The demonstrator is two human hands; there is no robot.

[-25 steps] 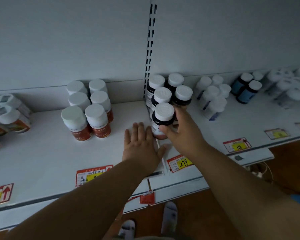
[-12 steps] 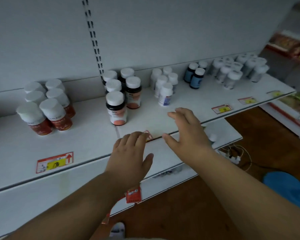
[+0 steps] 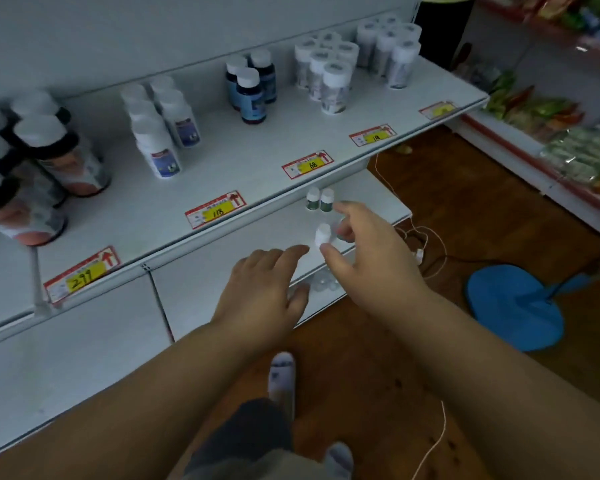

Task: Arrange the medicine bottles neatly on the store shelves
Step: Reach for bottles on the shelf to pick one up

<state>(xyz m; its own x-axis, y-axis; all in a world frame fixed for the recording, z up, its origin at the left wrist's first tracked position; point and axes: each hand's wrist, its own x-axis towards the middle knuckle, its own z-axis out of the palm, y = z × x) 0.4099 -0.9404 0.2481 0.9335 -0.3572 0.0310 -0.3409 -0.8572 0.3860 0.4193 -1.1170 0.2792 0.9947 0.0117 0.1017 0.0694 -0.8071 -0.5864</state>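
White-capped medicine bottles (image 3: 246,90) upright in clusters on upper shelf (image 3: 243,161), three small bottles (image 3: 321,199) below

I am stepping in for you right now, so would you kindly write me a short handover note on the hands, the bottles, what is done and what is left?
Left hand: open, holding nothing, hovering in front of the lower shelf.
Right hand: open, fingers spread around a small white bottle on the lower shelf, not yet gripping it.
Two small green bottles stand just behind it.
Done: on the upper shelf, the dark-collared bottles, white bottles, blue bottles and far white tubs stand in grouped rows.
Left: line up the small loose bottles on the lower shelf.
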